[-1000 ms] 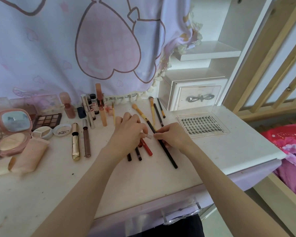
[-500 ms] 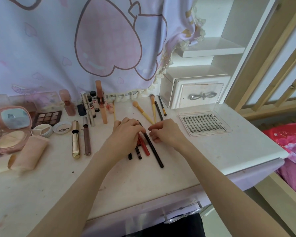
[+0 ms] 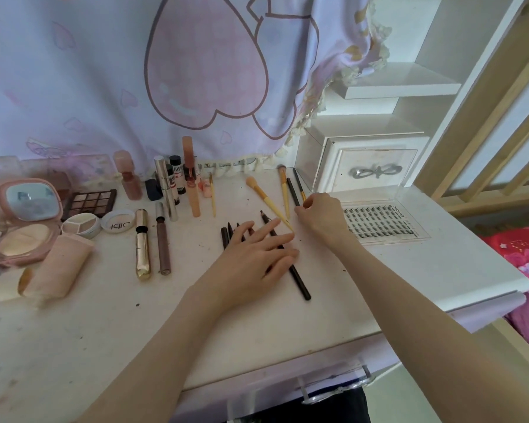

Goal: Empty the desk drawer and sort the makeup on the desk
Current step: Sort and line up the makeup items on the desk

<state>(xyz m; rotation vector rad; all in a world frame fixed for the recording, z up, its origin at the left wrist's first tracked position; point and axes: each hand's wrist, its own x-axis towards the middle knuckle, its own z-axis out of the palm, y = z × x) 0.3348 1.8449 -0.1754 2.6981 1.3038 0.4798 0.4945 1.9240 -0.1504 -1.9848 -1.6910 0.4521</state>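
Observation:
My left hand lies flat with straight fingers on a row of dark makeup pencils in the middle of the white desk. A long black pencil sticks out from under it toward the front. My right hand is just beyond, fingers curled and pinching near the lower ends of a black brush and a thin black-and-gold brush. Two yellow-handled brushes lie beside them. The desk drawer below the front edge is barely ajar.
Left of the pencils lie a gold tube, a brown tube, a palette, small pots, a pink mirror compact and a beige tube. Bottles stand at the back. A lash tray and a small white drawer box are at the right.
My left hand has opened flat over the pencils. My right hand has let go at the pencils and moved back and right to the brushes. The pencils now lie side by side.

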